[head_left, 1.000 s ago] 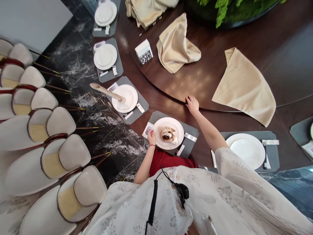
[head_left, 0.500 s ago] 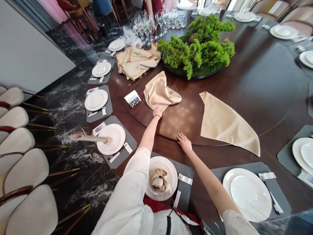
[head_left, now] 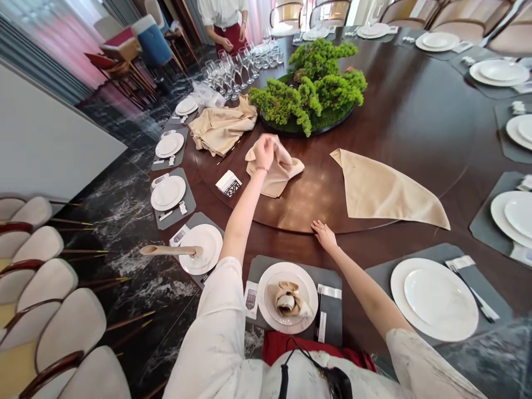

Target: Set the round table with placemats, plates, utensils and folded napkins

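Note:
My left hand point(head_left: 265, 152) reaches out over a crumpled gold cloth napkin point(head_left: 279, 176) on the round turntable. Its fingers are closed on the napkin's far part, and some folds stand up beside them. My right hand point(head_left: 325, 236) lies flat at the turntable's near rim, fingers stretched out, holding nothing. A second gold napkin point(head_left: 384, 191), spread in a long pointed shape, lies to the right. On the plate point(head_left: 266, 302) before me sits a rolled gold napkin point(head_left: 286, 299).
A green miniature tree arrangement point(head_left: 310, 97) stands mid-table. Left of it lie a heap of gold cloths point(head_left: 222, 127) and several wine glasses point(head_left: 228, 72). A small white card point(head_left: 228, 183) stands nearby. Place settings ring the table; a person point(head_left: 224, 27) stands behind the glasses.
My left hand has moved from the napkin's near corner to its far part. My right hand stays at the turntable's rim. The view has shifted, showing more of the other person.

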`<state>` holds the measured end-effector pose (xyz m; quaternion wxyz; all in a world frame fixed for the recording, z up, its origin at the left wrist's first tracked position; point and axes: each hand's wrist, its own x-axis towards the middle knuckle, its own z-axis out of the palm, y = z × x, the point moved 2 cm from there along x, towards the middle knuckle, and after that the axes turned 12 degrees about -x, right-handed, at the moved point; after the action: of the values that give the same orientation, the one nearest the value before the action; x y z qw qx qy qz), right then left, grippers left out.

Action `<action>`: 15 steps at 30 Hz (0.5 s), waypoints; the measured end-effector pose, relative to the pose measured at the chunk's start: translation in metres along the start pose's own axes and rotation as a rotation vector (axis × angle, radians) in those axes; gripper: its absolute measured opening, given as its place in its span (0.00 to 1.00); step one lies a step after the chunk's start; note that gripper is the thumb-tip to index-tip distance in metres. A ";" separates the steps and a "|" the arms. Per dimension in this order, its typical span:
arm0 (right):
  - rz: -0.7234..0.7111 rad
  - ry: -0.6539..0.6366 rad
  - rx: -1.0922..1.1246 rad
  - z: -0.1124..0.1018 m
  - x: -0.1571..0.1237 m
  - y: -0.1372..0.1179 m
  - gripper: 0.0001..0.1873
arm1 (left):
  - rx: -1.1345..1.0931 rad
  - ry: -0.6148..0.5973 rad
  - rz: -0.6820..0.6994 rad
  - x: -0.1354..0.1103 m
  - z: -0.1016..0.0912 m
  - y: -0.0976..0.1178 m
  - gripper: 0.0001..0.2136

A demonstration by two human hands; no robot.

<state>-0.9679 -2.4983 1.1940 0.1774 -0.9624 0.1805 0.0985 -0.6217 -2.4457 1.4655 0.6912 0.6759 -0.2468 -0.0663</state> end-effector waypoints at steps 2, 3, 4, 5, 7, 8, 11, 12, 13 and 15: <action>0.087 -0.039 0.120 -0.012 0.001 -0.009 0.27 | -0.278 0.050 0.100 0.031 0.020 0.056 0.18; 0.116 -0.026 0.204 -0.019 0.001 -0.015 0.26 | -0.361 0.048 0.245 0.036 0.032 0.090 0.20; 0.132 0.017 0.304 -0.029 -0.002 -0.022 0.25 | -0.426 0.019 0.484 0.033 0.044 0.127 0.22; 0.136 0.093 0.416 -0.042 -0.006 -0.029 0.26 | -0.458 -0.035 0.765 0.019 0.058 0.163 0.22; 0.127 0.339 0.635 -0.081 -0.024 -0.042 0.31 | -0.400 -0.197 1.181 -0.031 0.086 0.227 0.12; 0.121 0.492 0.724 -0.107 -0.037 -0.047 0.34 | -0.345 -0.240 1.332 -0.063 0.099 0.253 0.08; 0.100 1.026 0.798 -0.205 -0.099 -0.046 0.46 | -0.206 -0.330 1.572 -0.160 0.136 0.302 0.06; 0.079 1.172 0.773 -0.239 -0.124 -0.040 0.49 | -0.131 -0.432 1.585 -0.189 0.150 0.311 0.06; 0.034 1.292 0.740 -0.272 -0.152 -0.031 0.51 | -0.047 -0.546 1.590 -0.215 0.163 0.319 0.08; -0.147 1.446 0.660 -0.324 -0.210 -0.006 0.46 | 0.099 -0.755 1.592 -0.261 0.191 0.331 0.13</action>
<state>-1.1175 -2.5495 1.5462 0.2982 -0.6950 0.2066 -0.6208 -1.0108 -2.4814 1.7128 0.3743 0.2656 -0.8590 0.2267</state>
